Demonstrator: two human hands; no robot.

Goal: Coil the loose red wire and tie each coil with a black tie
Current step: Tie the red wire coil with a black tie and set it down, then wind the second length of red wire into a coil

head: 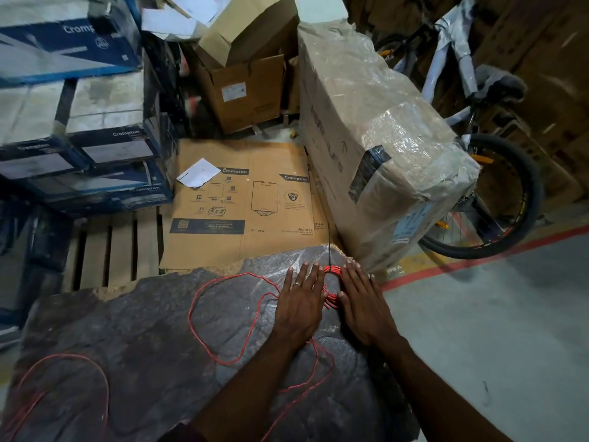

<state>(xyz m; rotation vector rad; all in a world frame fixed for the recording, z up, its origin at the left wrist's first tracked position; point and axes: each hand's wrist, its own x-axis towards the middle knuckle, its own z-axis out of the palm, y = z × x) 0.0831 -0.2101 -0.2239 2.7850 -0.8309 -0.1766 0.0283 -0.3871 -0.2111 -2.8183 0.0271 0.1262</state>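
Observation:
A small coil of red wire (331, 287) lies on a dark grey slab (143, 339) near its far right corner. My left hand (301, 303) rests flat on the coil's left side, fingers spread, a ring on one finger. My right hand (360, 301) lies flat on the coil's right side. A thin black tie (329, 255) stands up from the coil's far edge. Loose red wire (210, 314) trails from the coil in wide loops across the slab to the near left corner (63, 378).
Beyond the slab lies flattened cardboard (248, 199) on a wooden pallet (111, 247). A large plastic-wrapped carton (382, 138) stands right of it, a bicycle (487, 186) behind. Blue boxes (79, 138) are stacked at the left. Grey floor with a red line (478, 260) is at the right.

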